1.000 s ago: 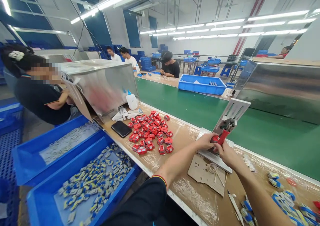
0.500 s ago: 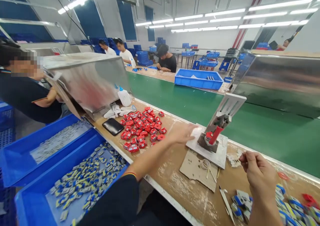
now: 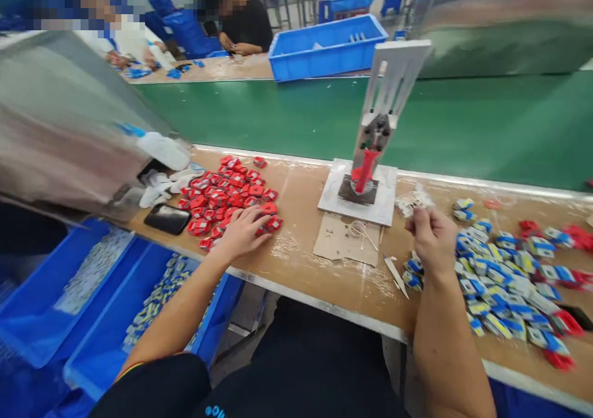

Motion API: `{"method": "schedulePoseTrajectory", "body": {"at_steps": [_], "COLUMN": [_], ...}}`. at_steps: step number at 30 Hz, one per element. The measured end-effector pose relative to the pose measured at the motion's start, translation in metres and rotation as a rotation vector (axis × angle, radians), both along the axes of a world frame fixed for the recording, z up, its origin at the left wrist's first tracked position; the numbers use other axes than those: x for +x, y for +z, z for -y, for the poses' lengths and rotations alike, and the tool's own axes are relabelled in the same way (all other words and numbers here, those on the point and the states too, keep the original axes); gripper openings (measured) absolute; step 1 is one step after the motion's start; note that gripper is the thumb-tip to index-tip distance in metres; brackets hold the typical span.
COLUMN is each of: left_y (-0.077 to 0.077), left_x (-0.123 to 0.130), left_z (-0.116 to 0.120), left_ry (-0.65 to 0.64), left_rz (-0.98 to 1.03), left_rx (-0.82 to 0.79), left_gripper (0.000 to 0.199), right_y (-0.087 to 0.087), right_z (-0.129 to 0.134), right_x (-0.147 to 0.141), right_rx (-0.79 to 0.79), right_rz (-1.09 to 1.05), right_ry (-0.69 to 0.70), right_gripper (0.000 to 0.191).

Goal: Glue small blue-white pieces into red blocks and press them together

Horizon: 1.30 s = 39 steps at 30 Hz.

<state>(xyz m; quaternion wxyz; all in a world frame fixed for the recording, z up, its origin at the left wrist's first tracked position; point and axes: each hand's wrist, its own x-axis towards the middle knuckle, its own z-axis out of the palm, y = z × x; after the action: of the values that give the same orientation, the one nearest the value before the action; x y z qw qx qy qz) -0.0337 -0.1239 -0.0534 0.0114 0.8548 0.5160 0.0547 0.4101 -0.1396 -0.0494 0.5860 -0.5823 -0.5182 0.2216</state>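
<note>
My left hand lies over the near right edge of a heap of red plastic parts, fingers spread. Its fingertips reach the pieces there; a grip on any one does not show. My right hand is closed in a pinch in front of a small clear bag of tiny pieces. What its fingers hold, if anything, is hidden. Between the hands stands a metal press fixture with a red handle on a white base plate. To the right lies a heap of grey, blue and yellow parts.
A cardboard piece and a white-handled knife lie before the fixture. A black phone and a white bottle sit left. Blue bins stand below. Beyond the green belt, a co-worker sits near a blue tray.
My left hand has moved from beside the fixture left to the red heap. My right hand stays pinched near the small bag. The view has tilted down and turned right.
</note>
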Motion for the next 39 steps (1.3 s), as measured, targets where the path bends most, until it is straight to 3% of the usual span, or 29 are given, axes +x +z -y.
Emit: {"method": "schedulePoseTrajectory", "body": {"at_steps": [4, 7, 10, 13, 16, 19, 24, 31, 34, 39], "left_y": [-0.025, -0.037, -0.038, -0.028, -0.017, -0.014, -0.026, -0.045, -0.04, -0.029], "left_x": [0.014, 0.027, 0.042, 0.06, 0.091, 0.133, 0.177, 0.173, 0.172, 0.177], "left_z": [0.002, 0.008, 0.013, 0.01, -0.007, -0.036, -0.072, -0.06, -0.05, -0.034], "left_ry": [0.024, 0.04, 0.009, 0.048, 0.058, -0.06, -0.134, -0.145, -0.188, -0.296], "left_rz": [0.083, 0.165, 0.288, 0.57, 1.008, 1.349, 1.658, 1.577, 1.463, 1.253], "left_rx": [0.186, 0.259, 0.27, 0.26, 0.074, -0.184, -0.463, -0.331, -0.266, -0.187], "left_gripper": [0.038, 0.026, 0.016, 0.023, 0.033, 0.045, 0.049, 0.051, 0.046, 0.039], "right_y": [-0.006, -0.006, -0.004, -0.007, -0.014, -0.022, -0.03, -0.021, -0.006, 0.01], "right_z": [-0.002, 0.002, 0.007, 0.008, 0.003, -0.003, -0.01, -0.003, 0.005, 0.015], "right_x": [0.002, 0.0, -0.004, -0.008, -0.014, -0.02, -0.035, -0.034, -0.026, -0.036], "right_rx": [0.057, -0.012, -0.11, -0.158, -0.132, -0.061, 0.026, -0.007, 0.091, 0.288], "right_rz": [0.138, 0.393, 0.578, 0.673, 0.708, 0.734, 0.748, 0.492, 0.268, -0.115], "right_ry": [0.046, 0.213, 0.429, 0.531, 0.534, 0.449, 0.338, 0.375, 0.259, 0.082], "right_gripper": [0.028, 0.016, 0.015, 0.014, 0.009, 0.017, 0.021, 0.009, 0.006, 0.027]}}
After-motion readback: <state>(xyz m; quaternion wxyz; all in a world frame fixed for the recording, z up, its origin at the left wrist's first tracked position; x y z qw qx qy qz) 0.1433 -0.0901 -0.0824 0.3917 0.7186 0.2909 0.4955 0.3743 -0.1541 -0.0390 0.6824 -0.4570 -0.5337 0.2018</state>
